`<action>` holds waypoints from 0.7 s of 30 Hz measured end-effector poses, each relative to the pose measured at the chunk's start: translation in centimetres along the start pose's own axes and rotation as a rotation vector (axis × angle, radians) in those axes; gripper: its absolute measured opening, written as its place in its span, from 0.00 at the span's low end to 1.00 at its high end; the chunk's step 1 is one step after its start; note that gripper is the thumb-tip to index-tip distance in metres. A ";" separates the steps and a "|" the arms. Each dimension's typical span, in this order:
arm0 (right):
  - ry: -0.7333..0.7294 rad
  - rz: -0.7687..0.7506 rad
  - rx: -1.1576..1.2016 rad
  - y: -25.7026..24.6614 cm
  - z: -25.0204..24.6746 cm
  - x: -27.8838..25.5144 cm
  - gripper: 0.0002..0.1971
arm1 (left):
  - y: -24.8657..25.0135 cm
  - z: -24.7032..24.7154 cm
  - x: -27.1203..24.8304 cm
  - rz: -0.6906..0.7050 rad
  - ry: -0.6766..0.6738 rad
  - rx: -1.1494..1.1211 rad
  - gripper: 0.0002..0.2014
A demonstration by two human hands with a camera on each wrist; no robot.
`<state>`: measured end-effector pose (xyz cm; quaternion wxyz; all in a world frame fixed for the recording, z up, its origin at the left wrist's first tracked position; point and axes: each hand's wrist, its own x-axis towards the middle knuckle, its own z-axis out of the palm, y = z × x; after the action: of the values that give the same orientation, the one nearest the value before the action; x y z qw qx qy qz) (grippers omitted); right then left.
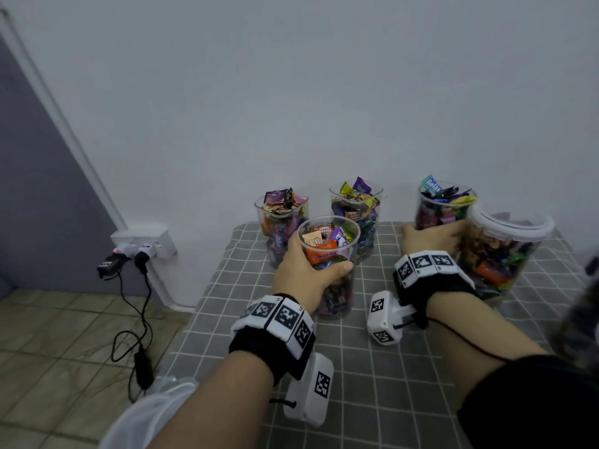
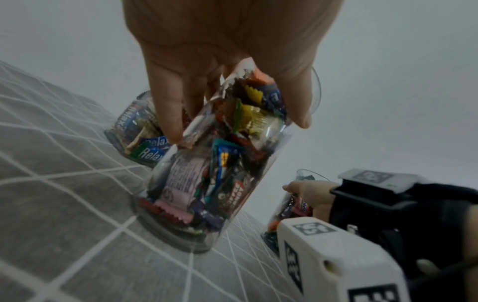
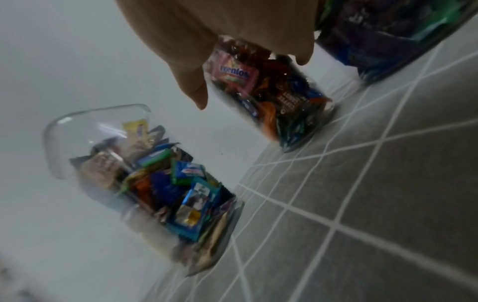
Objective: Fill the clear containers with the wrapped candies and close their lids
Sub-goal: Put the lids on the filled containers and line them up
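Five clear containers of wrapped candies stand on the checked table. My left hand [image 1: 309, 268] grips the front round container [image 1: 330, 280] just below its open rim; the left wrist view shows my left hand [image 2: 232, 61] with thumb and fingers round that container [image 2: 207, 173]. My right hand [image 1: 431, 236] is wrapped round the lower part of the back right open container [image 1: 445, 205], and the right wrist view shows my right hand [image 3: 220, 30] over that container [image 3: 271, 92]. A wider container [image 1: 505, 254] with a white lid [image 1: 512, 222] stands just right of that hand.
Two more open, heaped containers [image 1: 280, 218] [image 1: 355, 209] stand at the back against the white wall. The grey checked cloth [image 1: 356, 367] covers the table down to the near edge. A wall socket with plugs and cables [image 1: 142, 247] is off the table's left side.
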<state>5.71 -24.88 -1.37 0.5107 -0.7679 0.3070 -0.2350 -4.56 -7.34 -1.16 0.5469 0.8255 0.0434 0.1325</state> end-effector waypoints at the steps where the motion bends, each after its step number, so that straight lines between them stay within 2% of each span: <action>1: -0.002 -0.002 -0.009 0.0 0.1 0.3 0.47 | -0.1 0.0 0.0 0.000 -0.002 0.001 0.46; 9: -0.018 -0.097 -0.110 0.0 0.2 0.8 0.44 | 0.0 -0.2 -0.1 -0.010 -0.002 0.031 0.44; 13: -0.151 -0.165 -0.108 0.3 -0.5 -0.1 0.38 | 0.0 -0.2 0.1 -0.014 -0.004 0.071 0.46; 21: -0.354 -0.272 -0.231 0.8 -5.2 -3.3 0.37 | 0.8 -0.4 -0.4 -0.027 -0.006 0.129 0.46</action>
<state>-0.27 -26.12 -0.40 0.4292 -0.8846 0.1313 -0.1267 -5.07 -7.39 -0.39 0.4943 0.8589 0.0615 0.1194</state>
